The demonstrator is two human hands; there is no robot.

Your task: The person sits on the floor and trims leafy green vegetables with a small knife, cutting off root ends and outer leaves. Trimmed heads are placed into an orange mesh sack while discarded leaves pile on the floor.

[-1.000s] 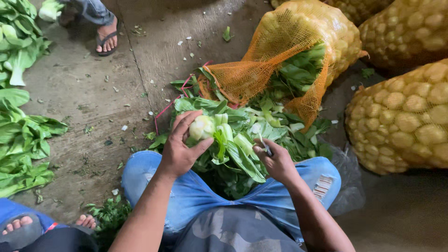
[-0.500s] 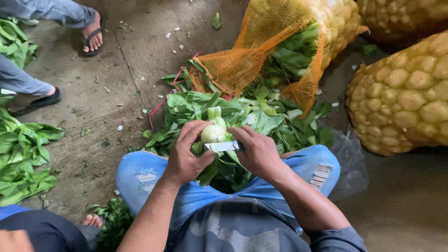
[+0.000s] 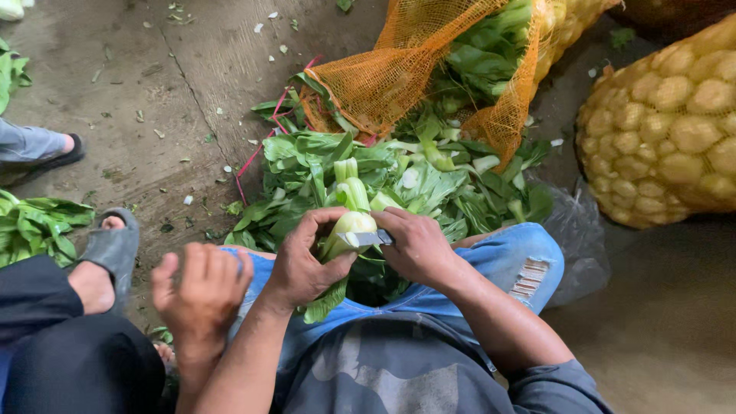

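My left hand (image 3: 307,261) grips a head of green leafy cabbage with a pale bulb-like base (image 3: 349,228), held over my lap between my knees. My right hand (image 3: 418,247) holds a small knife (image 3: 366,239), and its blade lies flat across the pale base of the vegetable. The vegetable's leaves hang down under my left hand. Both hands touch the vegetable just in front of a pile of the same greens (image 3: 383,180).
An orange mesh sack (image 3: 399,73) spills greens onto the concrete floor. Yellow mesh sacks of round produce (image 3: 667,130) stand at the right. A co-worker's hand (image 3: 198,287) and sandalled foot (image 3: 107,249) are at my left, more greens (image 3: 34,226) beyond.
My hands came together from the pile toward my lap, the knife now laid across the vegetable's base. A co-worker's hand has come into view at the lower left.
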